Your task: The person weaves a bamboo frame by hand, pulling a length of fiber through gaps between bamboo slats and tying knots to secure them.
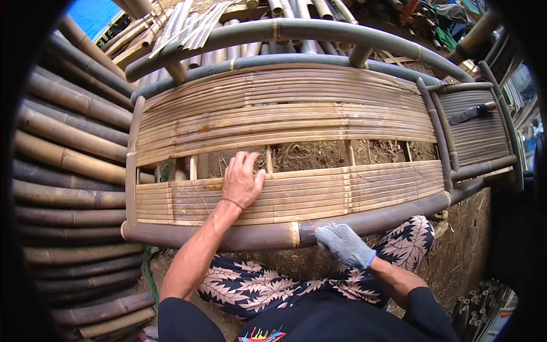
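A bamboo bench (211, 236) lies across in front of me, its seat made of long split-bamboo slats (307, 185) between thick round rails. My left hand (243, 181) is bare, with a thin band at the wrist. It lies over the near band of slats, fingers stretched toward the open gap behind them. Against the thick front rail is my right hand (343, 244), in a grey knit glove with a blue cuff. Its fingers look curled; what they hold, if anything, is hidden. Thin reddish strands cross the near slats.
A knife-like tool with a dark handle (473, 113) lies on the slatted bamboo panel at the right. Stacked bamboo poles (74, 196) fill the left side. More cut poles and pale strips (196, 28) lie behind the curved backrest rail (319, 33).
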A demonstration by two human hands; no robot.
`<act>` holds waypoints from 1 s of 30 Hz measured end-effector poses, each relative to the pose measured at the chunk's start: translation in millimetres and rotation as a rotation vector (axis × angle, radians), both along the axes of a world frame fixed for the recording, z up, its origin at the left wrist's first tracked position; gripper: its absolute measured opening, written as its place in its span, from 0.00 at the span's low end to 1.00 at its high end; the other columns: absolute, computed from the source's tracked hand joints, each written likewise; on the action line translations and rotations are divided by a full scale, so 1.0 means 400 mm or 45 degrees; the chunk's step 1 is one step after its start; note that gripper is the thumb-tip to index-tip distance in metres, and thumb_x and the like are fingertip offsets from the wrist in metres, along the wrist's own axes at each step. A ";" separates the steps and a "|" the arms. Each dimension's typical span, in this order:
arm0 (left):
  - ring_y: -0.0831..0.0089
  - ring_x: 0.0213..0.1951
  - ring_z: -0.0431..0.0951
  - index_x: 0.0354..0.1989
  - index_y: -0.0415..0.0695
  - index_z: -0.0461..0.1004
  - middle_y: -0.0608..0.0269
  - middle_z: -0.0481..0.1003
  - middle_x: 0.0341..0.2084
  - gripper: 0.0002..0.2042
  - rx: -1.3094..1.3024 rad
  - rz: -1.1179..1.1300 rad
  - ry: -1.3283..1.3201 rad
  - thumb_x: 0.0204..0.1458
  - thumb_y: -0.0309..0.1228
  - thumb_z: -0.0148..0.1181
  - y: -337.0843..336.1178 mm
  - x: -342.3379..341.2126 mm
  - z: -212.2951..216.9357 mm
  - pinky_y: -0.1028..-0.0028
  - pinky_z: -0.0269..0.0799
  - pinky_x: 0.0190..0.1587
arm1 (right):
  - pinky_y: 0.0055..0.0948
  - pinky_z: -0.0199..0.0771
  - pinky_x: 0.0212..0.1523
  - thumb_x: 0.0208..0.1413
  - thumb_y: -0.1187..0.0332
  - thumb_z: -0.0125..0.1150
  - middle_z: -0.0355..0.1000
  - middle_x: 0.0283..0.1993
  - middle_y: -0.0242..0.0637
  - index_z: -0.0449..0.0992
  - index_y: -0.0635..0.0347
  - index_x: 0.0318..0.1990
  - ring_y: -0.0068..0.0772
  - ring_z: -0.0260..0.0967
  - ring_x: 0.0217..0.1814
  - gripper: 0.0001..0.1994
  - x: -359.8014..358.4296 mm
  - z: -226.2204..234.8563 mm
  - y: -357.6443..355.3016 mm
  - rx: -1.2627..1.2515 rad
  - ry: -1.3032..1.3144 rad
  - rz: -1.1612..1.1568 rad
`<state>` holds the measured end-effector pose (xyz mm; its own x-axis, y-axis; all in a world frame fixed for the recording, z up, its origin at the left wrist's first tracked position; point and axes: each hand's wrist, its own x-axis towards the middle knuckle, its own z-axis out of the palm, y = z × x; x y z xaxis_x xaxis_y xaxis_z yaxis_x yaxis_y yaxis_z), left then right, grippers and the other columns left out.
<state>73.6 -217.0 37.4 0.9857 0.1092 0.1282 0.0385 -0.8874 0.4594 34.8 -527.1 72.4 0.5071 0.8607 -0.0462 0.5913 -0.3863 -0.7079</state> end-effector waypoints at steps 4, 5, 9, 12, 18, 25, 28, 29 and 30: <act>0.58 0.47 0.75 0.61 0.44 0.68 0.54 0.73 0.49 0.24 0.145 -0.751 -0.179 0.53 0.25 0.55 -0.143 0.114 0.075 0.64 0.74 0.53 | 0.47 0.74 0.34 0.57 0.69 0.52 0.71 0.34 0.46 0.70 0.59 0.37 0.51 0.73 0.36 0.05 -0.036 -0.027 -0.004 -0.096 -0.140 -0.123; 0.58 0.47 0.75 0.59 0.44 0.70 0.55 0.74 0.47 0.22 0.217 -0.799 -0.051 0.53 0.24 0.54 -0.158 0.137 0.071 0.65 0.75 0.52 | 0.46 0.76 0.34 0.58 0.68 0.52 0.72 0.36 0.46 0.70 0.59 0.37 0.51 0.74 0.36 0.05 -0.038 -0.021 -0.010 -0.088 -0.208 -0.149; 0.58 0.41 0.73 0.30 0.43 0.79 0.58 0.72 0.29 0.05 0.395 -1.004 0.091 0.51 0.26 0.57 -0.146 0.227 0.042 0.66 0.73 0.42 | 0.38 0.78 0.44 0.66 0.65 0.51 0.75 0.43 0.49 0.73 0.62 0.54 0.45 0.77 0.42 0.14 -0.032 -0.030 -0.051 0.098 0.088 -0.519; 0.72 0.38 0.73 0.34 0.46 0.80 0.66 0.74 0.30 0.03 -1.093 -0.592 0.222 0.57 0.27 0.60 -0.298 0.266 0.070 0.73 0.70 0.41 | 0.34 0.76 0.48 0.68 0.62 0.50 0.77 0.40 0.45 0.70 0.67 0.57 0.35 0.77 0.41 0.18 -0.041 0.012 -0.092 0.205 0.476 -0.854; 0.60 0.57 0.73 0.61 0.48 0.69 0.54 0.72 0.56 0.25 -0.532 -1.135 0.096 0.56 0.36 0.66 -0.546 0.231 0.212 0.62 0.72 0.58 | 0.38 0.73 0.54 0.60 0.72 0.53 0.72 0.47 0.42 0.73 0.61 0.43 0.43 0.72 0.50 0.06 0.026 0.165 -0.339 0.371 -0.106 -0.788; 0.58 0.28 0.76 0.32 0.42 0.77 0.56 0.73 0.24 0.08 -0.339 -0.901 0.071 0.58 0.33 0.62 -0.620 0.043 0.010 0.61 0.73 0.33 | 0.41 0.73 0.43 0.56 0.69 0.57 0.73 0.35 0.40 0.78 0.58 0.33 0.41 0.72 0.39 0.05 0.515 0.205 -0.778 -0.155 -1.295 -1.332; 0.59 0.27 0.76 0.31 0.43 0.77 0.58 0.73 0.24 0.06 -0.150 -0.833 -0.048 0.57 0.32 0.62 -0.649 0.040 0.015 0.62 0.71 0.31 | 0.46 0.71 0.48 0.47 0.65 0.65 0.74 0.37 0.41 0.79 0.55 0.37 0.46 0.72 0.44 0.10 0.805 0.094 -0.841 -0.450 -1.437 -1.297; 0.60 0.27 0.76 0.31 0.44 0.77 0.58 0.73 0.24 0.06 -0.153 -0.820 -0.051 0.57 0.32 0.62 -0.652 0.039 0.014 0.62 0.71 0.31 | 0.46 0.70 0.49 0.45 0.63 0.66 0.74 0.36 0.40 0.79 0.54 0.36 0.46 0.72 0.43 0.11 0.879 0.060 -0.845 -0.527 -1.458 -1.232; 0.60 0.27 0.75 0.31 0.44 0.77 0.59 0.73 0.24 0.06 -0.162 -0.813 -0.056 0.57 0.32 0.63 -0.655 0.040 0.011 0.63 0.71 0.31 | 0.45 0.69 0.51 0.45 0.63 0.65 0.75 0.35 0.40 0.80 0.54 0.32 0.44 0.73 0.43 0.08 0.933 0.019 -0.867 -0.587 -1.568 -1.259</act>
<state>89.7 -479.0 41.8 0.8557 -0.4796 0.1944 -0.4997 -0.6681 0.5513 407.9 -873.9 79.9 0.7408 0.2294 0.6314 0.0876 -0.9649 0.2477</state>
